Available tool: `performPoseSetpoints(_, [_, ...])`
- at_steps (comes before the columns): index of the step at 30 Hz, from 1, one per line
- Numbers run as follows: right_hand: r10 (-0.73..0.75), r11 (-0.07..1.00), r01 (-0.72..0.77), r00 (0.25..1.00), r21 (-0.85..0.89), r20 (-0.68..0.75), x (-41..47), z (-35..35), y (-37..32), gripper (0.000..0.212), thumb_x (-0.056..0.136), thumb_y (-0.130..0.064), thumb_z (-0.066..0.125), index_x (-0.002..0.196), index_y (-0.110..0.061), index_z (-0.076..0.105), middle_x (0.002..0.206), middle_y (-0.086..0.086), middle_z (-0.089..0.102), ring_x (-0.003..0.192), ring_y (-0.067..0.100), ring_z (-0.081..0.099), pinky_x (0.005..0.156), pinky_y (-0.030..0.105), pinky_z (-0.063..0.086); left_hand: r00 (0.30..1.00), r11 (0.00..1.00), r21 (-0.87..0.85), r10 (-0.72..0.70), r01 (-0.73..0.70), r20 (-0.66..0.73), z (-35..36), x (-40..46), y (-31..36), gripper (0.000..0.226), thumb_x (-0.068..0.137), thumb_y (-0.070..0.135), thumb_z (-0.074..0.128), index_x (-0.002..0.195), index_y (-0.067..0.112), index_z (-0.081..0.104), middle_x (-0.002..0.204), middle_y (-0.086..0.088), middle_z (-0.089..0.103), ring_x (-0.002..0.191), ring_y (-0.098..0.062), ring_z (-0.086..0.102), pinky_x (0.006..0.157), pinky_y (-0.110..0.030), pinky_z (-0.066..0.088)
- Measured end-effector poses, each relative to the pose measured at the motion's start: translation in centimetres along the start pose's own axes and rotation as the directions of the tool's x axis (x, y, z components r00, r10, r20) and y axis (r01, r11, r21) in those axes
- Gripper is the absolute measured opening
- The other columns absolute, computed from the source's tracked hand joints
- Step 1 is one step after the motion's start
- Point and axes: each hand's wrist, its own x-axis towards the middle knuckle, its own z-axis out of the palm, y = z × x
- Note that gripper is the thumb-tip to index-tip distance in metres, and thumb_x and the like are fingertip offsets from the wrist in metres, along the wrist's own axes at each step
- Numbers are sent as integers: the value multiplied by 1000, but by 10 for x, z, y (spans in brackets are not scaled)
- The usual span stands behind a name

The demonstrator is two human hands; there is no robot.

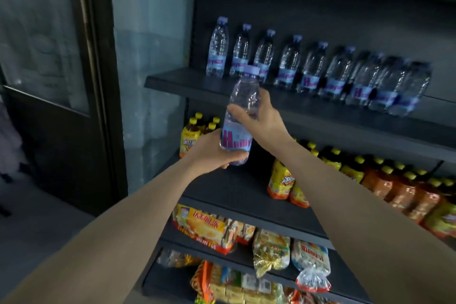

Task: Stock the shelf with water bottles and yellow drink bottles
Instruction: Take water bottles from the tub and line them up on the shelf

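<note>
Both your hands clamp the clear plastic water bottle with purple cap [240,116]: left hand [212,153] cups its base, right hand [261,116] wraps the upper body, before the dark shelf [172,81].

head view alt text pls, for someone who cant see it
Both hands, left hand low and right hand higher, hold a water bottle before a dark shelf lined with water bottles; yellow drink bottles stand below.
</note>
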Motion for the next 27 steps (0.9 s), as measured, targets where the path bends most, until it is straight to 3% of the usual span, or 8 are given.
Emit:
performPoseSetpoints(4, [-18, 1000, 19, 998, -6, 58, 30, -28, -8, 74, 81, -59, 70, 133, -20, 36, 116, -5, 64, 99, 10, 64, 75, 24, 55, 997, 996, 84, 34, -28, -75, -31, 31, 29, 39, 79, 54, 73, 110, 37, 57, 93, 14, 70, 82, -7, 69, 71, -18, 54])
performPoseSetpoints(7, [-60, 998, 60, 998, -6, 32, 66, -53, -16, 69, 79, -61, 72, 122, -18, 41, 109, -3, 66, 91, 13, 68, 75, 37, 61, 997, 987, 152, 67, -60, -44, -54, 60, 49, 51, 78, 62, 70, 121, 37, 56, 106, 19, 67, 86, 4, 62, 73, -15, 46])
performPoseSetpoints(9, [-93, 995, 93, 996, -23, 12, 89, -66, -14, 71, 77, -63, 72, 122, -17, 41, 107, -2, 66, 89, 16, 70, 74, 42, 61, 996, 966, 250, 78, -68, -32, -70, 83, 58, 63, 78, 68, 66, 128, 32, 57, 113, 16, 67, 88, 0, 64, 80, -21, 49])
performPoseSetpoints(12, [-110, 993, 108, 993, -57, -41, 125, -85, -3, 74, 77, -62, 72, 126, -17, 40, 109, -2, 64, 90, 16, 68, 75, 40, 60, 997, 928, 372, 26, 0, -66, -89, 117, 57, 71, 80, 69, 61, 136, 26, 55, 121, 9, 67, 98, -8, 64, 90, -28, 47])
performPoseSetpoints(16, [-38, 997, 32, 995, -74, -91, 176, -96, 26, 83, 76, -63, 73, 132, -14, 37, 114, 1, 63, 94, 20, 67, 78, 40, 59, 973, 866, 475, -49, 153, -225, -104, 162, 29, 60, 90, 56, 60, 137, 19, 54, 124, 1, 66, 111, -18, 62, 94, -33, 46])
performPoseSetpoints(21, [15, 987, -26, 997, -157, -71, 233, -78, 69, 92, 71, -69, 72, 134, -14, 35, 117, 7, 64, 100, 28, 65, 84, 46, 57, 911, 827, 463, -134, 319, -389, -108, 221, -11, 56, 91, 46, 65, 133, 11, 56, 125, -7, 66, 114, -26, 61, 93, -35, 47])
performPoseSetpoints(27, [60, 983, -67, 997, -171, -44, 284, -44, 97, 98, 74, -68, 71, 143, -13, 27, 121, 9, 62, 105, 31, 64, 86, 44, 56, 885, 744, 518, -214, 422, -414, -106, 279, -38, 55, 90, 48, 65, 130, 11, 56, 124, -10, 64, 113, -29, 60, 91, -37, 47])
